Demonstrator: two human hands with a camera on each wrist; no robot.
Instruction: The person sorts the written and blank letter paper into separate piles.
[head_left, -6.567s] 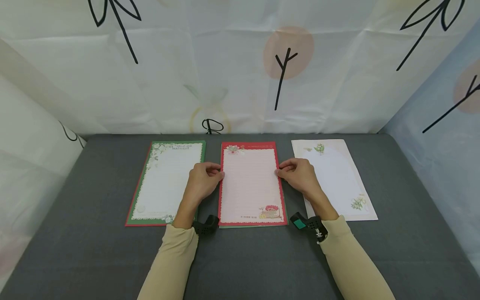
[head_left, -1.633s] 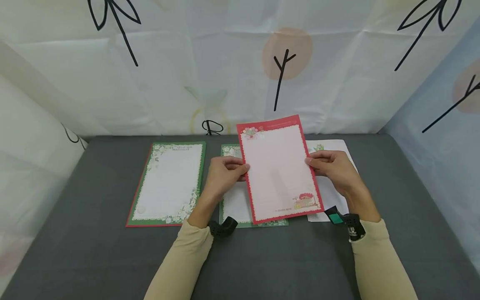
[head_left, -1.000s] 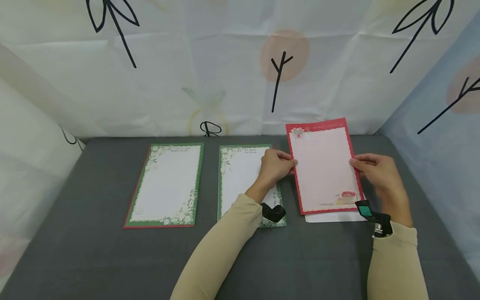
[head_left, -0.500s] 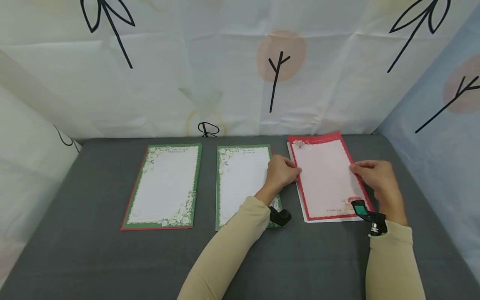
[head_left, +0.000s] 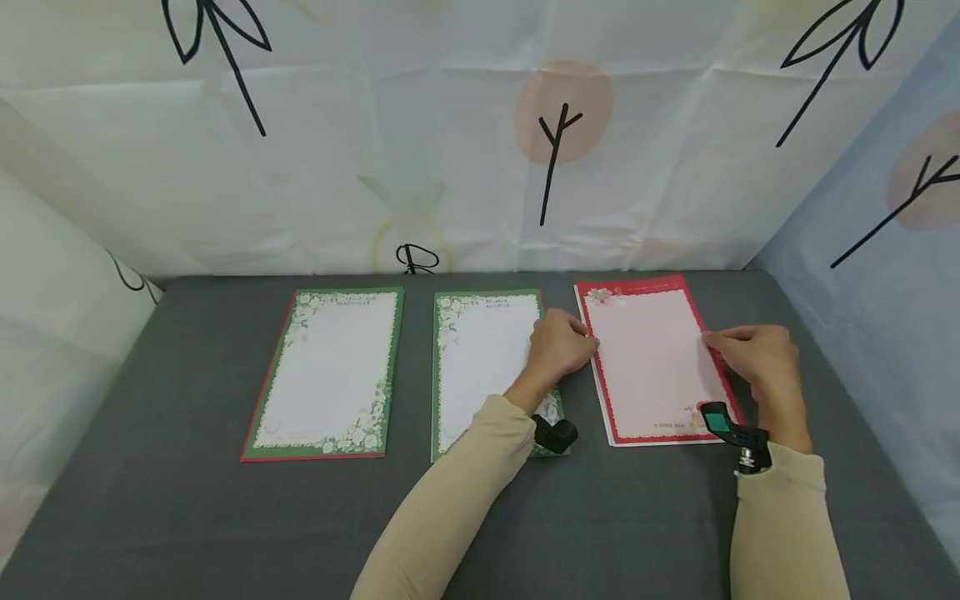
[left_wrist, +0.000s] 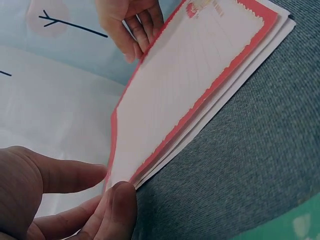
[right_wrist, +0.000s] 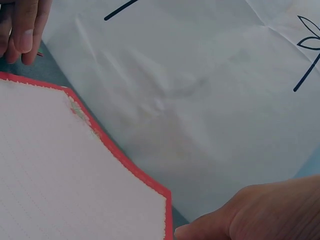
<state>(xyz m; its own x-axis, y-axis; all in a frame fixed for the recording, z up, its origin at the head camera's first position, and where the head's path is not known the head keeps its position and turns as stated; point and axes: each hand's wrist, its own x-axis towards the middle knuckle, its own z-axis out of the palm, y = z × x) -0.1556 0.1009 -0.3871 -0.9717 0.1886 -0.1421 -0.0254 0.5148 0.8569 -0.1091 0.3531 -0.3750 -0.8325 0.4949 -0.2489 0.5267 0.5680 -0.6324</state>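
A red-bordered sheet of letter paper (head_left: 645,358) lies on the right-hand stack, over white paper (left_wrist: 260,54) whose edge shows along its left and bottom sides. My left hand (head_left: 558,346) pinches the sheet's left edge between thumb and fingers. On the opposite side, my right hand (head_left: 759,358) holds the right edge, its thumb at the red border. The left wrist view shows a narrow gap between the red sheet and the white paper. Under my left forearm lies a green-bordered sheet (head_left: 480,350), partly hidden, with a sliver of red at its upper right.
Another green-bordered sheet (head_left: 330,367) lies at the left, red showing along its left and bottom edges. All the paper rests on a grey cloth-covered table (head_left: 300,525). Patterned white fabric (head_left: 300,192) hangs behind and at the sides.
Both hands lifted the red-bordered sheet off the middle stack, uncovering a green-bordered one, carried it right and lowered it onto the white paper. In the last half second it has settled flatter.
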